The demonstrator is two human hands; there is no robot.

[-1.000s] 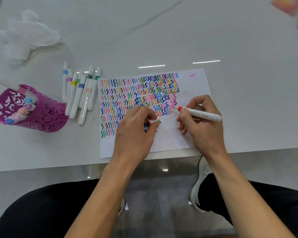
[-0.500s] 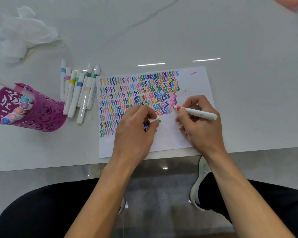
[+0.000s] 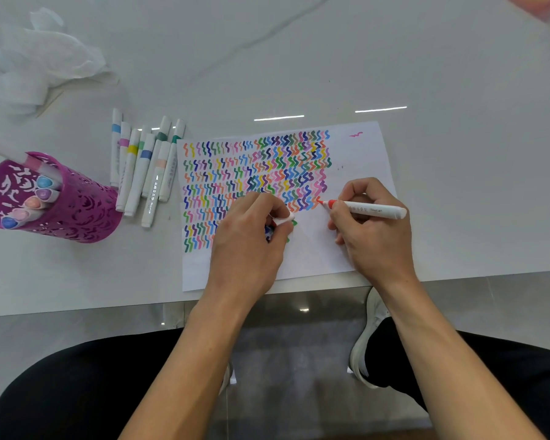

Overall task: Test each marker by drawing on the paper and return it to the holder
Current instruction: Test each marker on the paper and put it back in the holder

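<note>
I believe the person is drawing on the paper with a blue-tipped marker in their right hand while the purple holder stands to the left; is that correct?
Not quite: the marker in the right hand has a red-orange tip, not blue, as the head view shows. Its tip touches the paper at the end of a row of squiggles. The rest holds: the purple holder does stand to the left.

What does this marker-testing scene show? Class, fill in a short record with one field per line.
Right hand: holds the red marker, tip on the paper
Left hand: rests on the paper, holding a white cap
Paper: rows of coloured squiggles
Holder: purple, tipped on its side, several markers inside
Loose markers: lying between holder and paper
Table: white
</note>
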